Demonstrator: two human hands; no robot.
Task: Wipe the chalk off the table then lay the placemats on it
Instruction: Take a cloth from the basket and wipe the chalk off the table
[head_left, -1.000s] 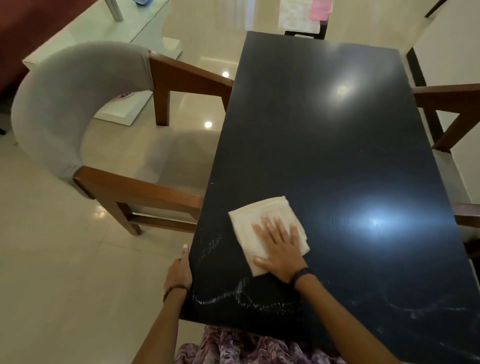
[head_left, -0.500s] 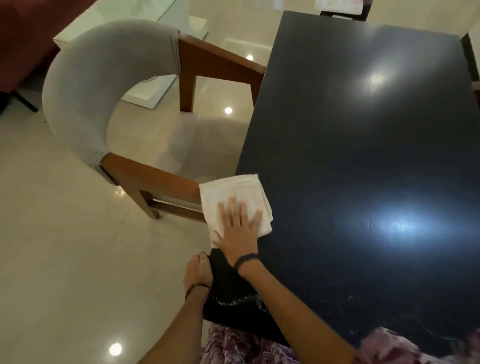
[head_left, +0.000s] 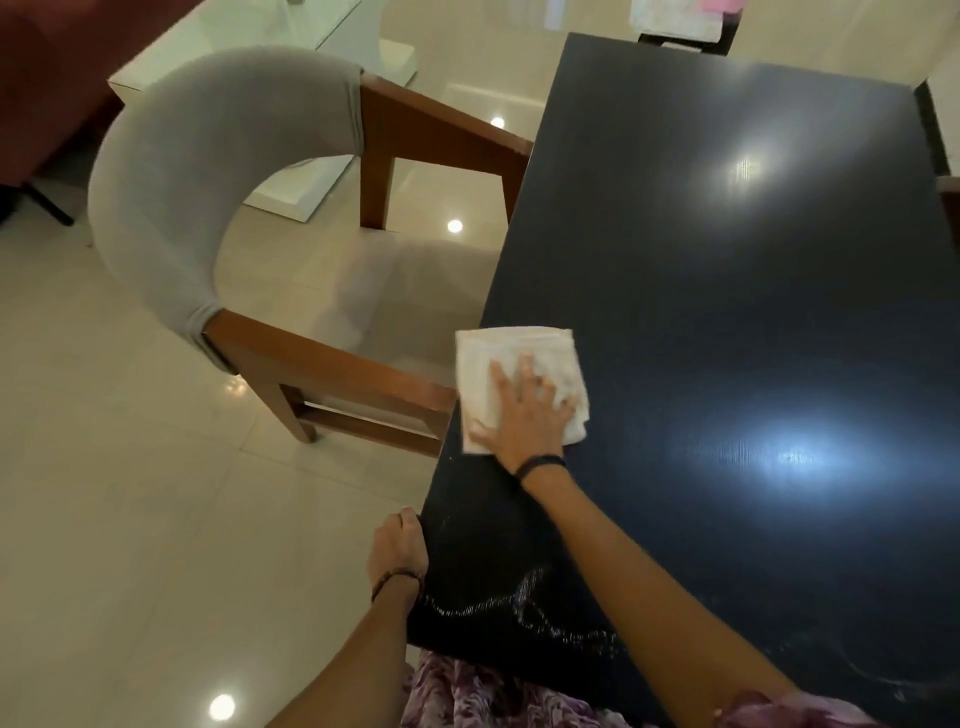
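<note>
A dark glossy table (head_left: 727, 312) fills the right half of the view. My right hand (head_left: 524, 410) presses flat on a folded white cloth (head_left: 498, 353) at the table's left edge, with part of the cloth hanging over that edge. My left hand (head_left: 397, 545) grips the table's near left corner. White chalk marks (head_left: 524, 608) run along the near edge, close to my body, and fainter smears (head_left: 841, 670) show at the near right. Folded white and pink fabric (head_left: 675, 15) lies beyond the far end; I cannot tell what it is.
A wooden armchair with a grey padded back (head_left: 208, 182) stands against the table's left side, its armrest (head_left: 332, 364) just left of the cloth. A white low table (head_left: 291, 52) and a dark red sofa (head_left: 47, 78) stand at far left on glossy tile floor.
My right hand slid the cloth left from the table's middle to its left edge, then a little back onto the table. My left hand kept its hold on the corner.
</note>
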